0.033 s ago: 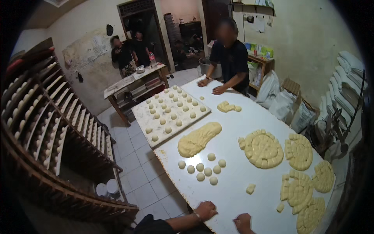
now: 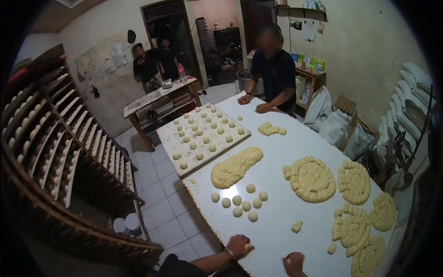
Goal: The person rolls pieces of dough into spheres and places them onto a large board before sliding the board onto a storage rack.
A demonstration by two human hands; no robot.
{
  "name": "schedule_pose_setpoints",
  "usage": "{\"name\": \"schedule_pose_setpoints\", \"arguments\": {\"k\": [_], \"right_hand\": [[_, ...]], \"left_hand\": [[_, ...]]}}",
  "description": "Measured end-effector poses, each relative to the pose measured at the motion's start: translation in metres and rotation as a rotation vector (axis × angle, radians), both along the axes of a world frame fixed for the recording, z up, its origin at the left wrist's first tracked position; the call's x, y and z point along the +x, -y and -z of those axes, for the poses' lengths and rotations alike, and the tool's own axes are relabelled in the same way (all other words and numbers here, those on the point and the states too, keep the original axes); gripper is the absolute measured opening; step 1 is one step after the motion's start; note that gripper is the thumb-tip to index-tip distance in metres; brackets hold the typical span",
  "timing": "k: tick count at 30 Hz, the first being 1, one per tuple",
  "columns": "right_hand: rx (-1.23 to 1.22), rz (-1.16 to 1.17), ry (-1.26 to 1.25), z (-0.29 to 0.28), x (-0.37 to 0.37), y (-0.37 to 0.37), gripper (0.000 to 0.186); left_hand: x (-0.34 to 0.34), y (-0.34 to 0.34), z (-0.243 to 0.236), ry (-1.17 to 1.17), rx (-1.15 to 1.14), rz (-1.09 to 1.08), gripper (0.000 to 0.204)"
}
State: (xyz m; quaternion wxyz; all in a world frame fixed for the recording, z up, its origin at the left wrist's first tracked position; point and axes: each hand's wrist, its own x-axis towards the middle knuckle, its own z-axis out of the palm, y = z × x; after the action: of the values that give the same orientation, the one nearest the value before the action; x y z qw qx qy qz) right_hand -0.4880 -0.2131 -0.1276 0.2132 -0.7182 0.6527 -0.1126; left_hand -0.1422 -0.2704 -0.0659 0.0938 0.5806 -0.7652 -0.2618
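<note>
At the near edge of the white table (image 2: 272, 184), my left hand (image 2: 239, 245) is curled palm down over a small piece of dough (image 2: 249, 247), whose pale edge shows by the fingers. To its right, my right hand (image 2: 294, 264) is closed on the tabletop; whatever lies under it is hidden. Ahead of my left hand sit several round dough balls (image 2: 246, 203). A long, smooth mass of dough (image 2: 236, 167) lies behind them. Beyond my right hand is a small cut chunk of dough (image 2: 296, 226).
Scored dough rounds (image 2: 312, 179) cover the right side. A floured board (image 2: 189, 159) of dough balls stands at the far left. Across the table, a co-worker (image 2: 275, 69) rests both hands on it near dough scraps (image 2: 271, 129). A tray rack (image 2: 69, 138) fills the left.
My left hand has shifted slightly left and up, and a bit of dough now shows at its fingers. My right hand has moved slightly to the right.
</note>
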Motion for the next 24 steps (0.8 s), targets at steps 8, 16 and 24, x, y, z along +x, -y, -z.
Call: {"name": "schedule_pose_setpoints", "arguments": {"k": [8, 16, 24], "right_hand": [[-0.190, 0.018, 0.114, 0.009, 0.026, 0.007, 0.025], [-0.444, 0.551, 0.168, 0.015, 0.036, 0.069, 0.019], [-0.399, 0.657, 0.095, 0.003, 0.025, 0.067, 0.023]], "left_hand": [[0.023, -0.008, 0.067, -0.052, -0.160, -0.083, 0.036], [0.029, 0.040, 0.055, -0.017, -0.300, -0.216, 0.025], [0.090, 0.056, 0.059, 0.146, -0.202, -0.567, 0.032]]}}
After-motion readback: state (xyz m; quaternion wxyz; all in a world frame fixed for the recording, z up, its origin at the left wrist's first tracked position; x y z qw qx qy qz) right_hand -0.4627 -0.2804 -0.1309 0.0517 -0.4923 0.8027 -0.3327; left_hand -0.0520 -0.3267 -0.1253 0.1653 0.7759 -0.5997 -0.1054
